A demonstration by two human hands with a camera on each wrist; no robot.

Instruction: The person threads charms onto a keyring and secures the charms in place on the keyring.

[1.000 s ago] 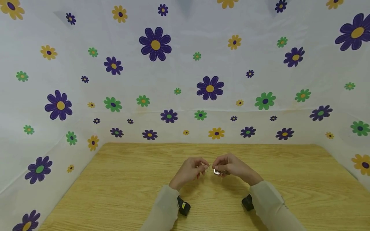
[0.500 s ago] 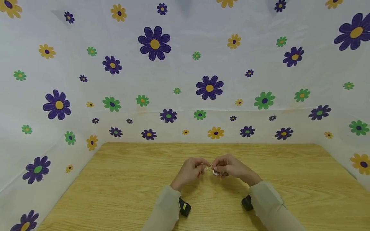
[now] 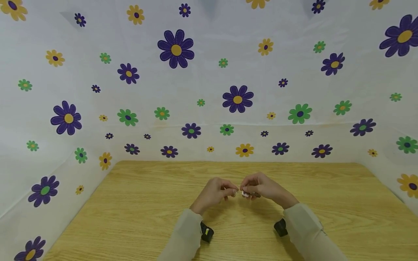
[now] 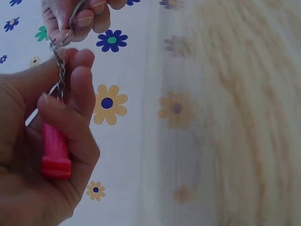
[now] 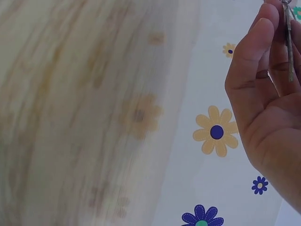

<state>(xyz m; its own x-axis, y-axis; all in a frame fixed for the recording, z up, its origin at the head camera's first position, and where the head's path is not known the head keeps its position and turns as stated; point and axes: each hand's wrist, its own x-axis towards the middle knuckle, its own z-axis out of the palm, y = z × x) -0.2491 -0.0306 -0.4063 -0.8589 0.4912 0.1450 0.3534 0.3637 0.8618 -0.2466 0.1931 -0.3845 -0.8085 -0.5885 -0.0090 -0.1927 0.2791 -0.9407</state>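
My left hand (image 3: 213,195) holds a pink keychain fob (image 4: 55,143) with a red end; it lies along the palm under the curled fingers. From its top a short silver chain (image 4: 61,70) runs up between thumb and forefinger. Close by on the right, my right hand (image 3: 266,189) pinches a metal split ring (image 4: 74,16) that the chain leads to. A thin metal key (image 5: 289,52) hangs down inside the right hand. Shiny metal (image 3: 245,194) shows under the right fingertips in the head view. Fingers hide part of the ring and keys.
Both hands are above a wood-grain table (image 3: 147,203). A white cloth (image 3: 202,79) printed with flowers surrounds its back and sides. Black wrist cameras (image 3: 207,232) sit beneath both sleeves.
My left thumb and forefinger have come together and shifted slightly right, towards the right fingertips. The right hand has stayed nearly in place, still holding the metal pieces.
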